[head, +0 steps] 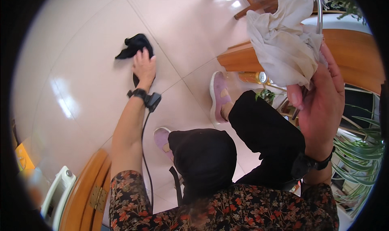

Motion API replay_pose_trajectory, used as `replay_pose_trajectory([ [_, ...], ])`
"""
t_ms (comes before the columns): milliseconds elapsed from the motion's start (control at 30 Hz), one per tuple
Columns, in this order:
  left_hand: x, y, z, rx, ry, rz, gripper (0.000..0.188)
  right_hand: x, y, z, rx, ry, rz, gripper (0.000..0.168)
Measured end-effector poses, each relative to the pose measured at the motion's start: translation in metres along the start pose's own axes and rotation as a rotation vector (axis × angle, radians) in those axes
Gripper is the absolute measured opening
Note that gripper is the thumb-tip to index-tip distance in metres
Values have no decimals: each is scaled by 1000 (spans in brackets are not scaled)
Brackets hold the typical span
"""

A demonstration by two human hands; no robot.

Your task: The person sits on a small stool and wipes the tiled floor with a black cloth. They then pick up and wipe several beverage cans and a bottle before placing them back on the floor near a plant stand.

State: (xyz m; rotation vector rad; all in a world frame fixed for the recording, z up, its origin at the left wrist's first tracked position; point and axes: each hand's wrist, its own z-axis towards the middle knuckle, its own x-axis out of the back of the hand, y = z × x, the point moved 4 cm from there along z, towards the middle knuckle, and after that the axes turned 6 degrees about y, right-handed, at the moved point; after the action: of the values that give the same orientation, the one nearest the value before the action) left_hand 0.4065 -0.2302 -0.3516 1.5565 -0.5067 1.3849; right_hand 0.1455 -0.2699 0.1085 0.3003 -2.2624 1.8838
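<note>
My left hand (144, 65) reaches down at the upper left, its fingers on a crumpled black cloth (138, 44) that lies on the tiled floor (100, 79). Whether the fingers grip the cloth or only rest on it cannot be told. At the right, my right hand (322, 100) is raised close to the camera, with a thin metal rod (319, 12) gripped in it. A bunched off-white cloth (282, 45) hangs by the rod at the fingers and covers part of the rod.
Wooden furniture legs (249, 6) stand at the top. A curved wooden edge (355, 55), drink cans (252, 77) and green potted plants (361, 158) are at the right. A hinged wooden door edge (88, 194) and a white plastic frame (57, 191) are at lower left. A black cable (144, 152) trails from my left wrist.
</note>
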Motion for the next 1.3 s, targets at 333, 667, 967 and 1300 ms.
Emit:
replay_pose_trajectory([
  [333,28,98,-103,-661,-256,-128,52,-13,-34,-36,127,-355,97,40],
  [667,137,-68,-193,-285,-195,-106,37,-31,-22,-47,144,-288,18,39],
  [967,142,-148,-480,364,-100,-72,28,4,-5,7,160,-335,22,32],
  [1300,205,-94,-459,497,-188,-317,35,26,24,33,114,-268,13,32],
])
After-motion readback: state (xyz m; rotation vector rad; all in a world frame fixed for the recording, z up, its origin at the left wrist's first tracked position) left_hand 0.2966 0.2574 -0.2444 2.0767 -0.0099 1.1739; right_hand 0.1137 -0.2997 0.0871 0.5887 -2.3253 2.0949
